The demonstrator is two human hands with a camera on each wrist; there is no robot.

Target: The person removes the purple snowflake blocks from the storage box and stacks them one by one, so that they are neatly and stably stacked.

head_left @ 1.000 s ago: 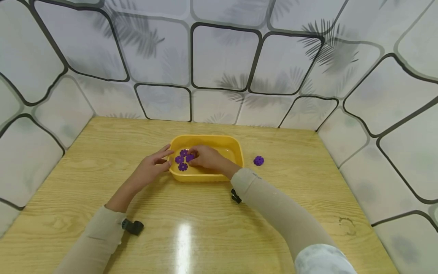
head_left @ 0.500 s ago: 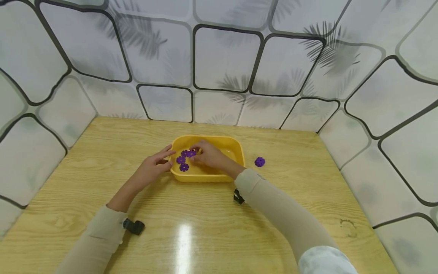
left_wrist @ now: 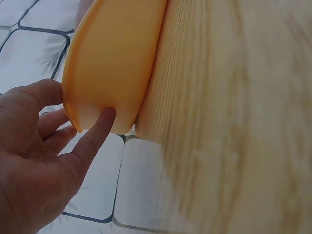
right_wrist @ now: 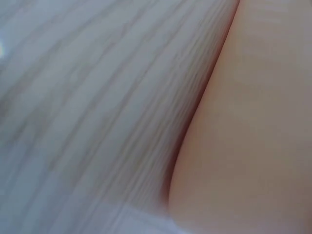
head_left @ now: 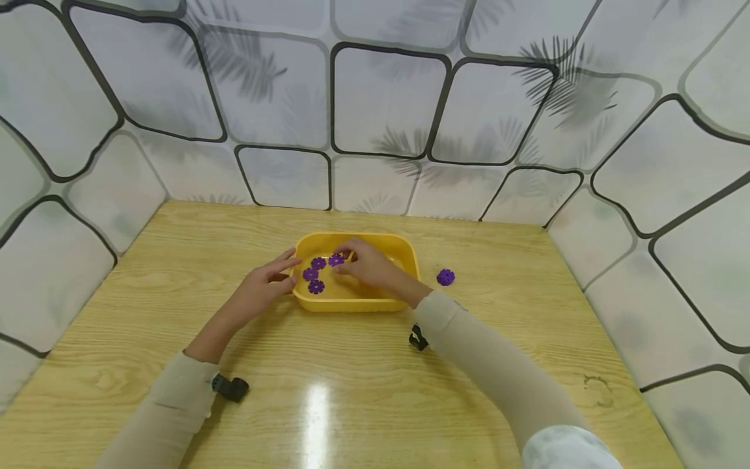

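A yellow plastic tub (head_left: 351,305) stands on the table, with several purple flower-shaped plastic discs (head_left: 316,286) lying flat in its left part. My left hand (head_left: 263,284) holds the tub's left end; in the left wrist view its thumb (left_wrist: 100,131) presses the outer wall while the fingers reach the rim. Inside the tub, my right hand (head_left: 369,264) pinches one purple disc (head_left: 336,260) between thumb and fingers, a little right of the others. The right wrist view shows only the tub's outer wall (right_wrist: 253,122) and the table, with the hand hidden.
A purple cluster (head_left: 445,277) lies on the wood-grain table (head_left: 246,423), right of the tub. Patterned walls (head_left: 387,98) close in the back and both sides. Small black wrist cameras (head_left: 231,388) sit at the sleeve cuffs.
My right hand shifts first back, then to the right with the pinched disc, away from the discs at left. The left hand stays at the tub's end.
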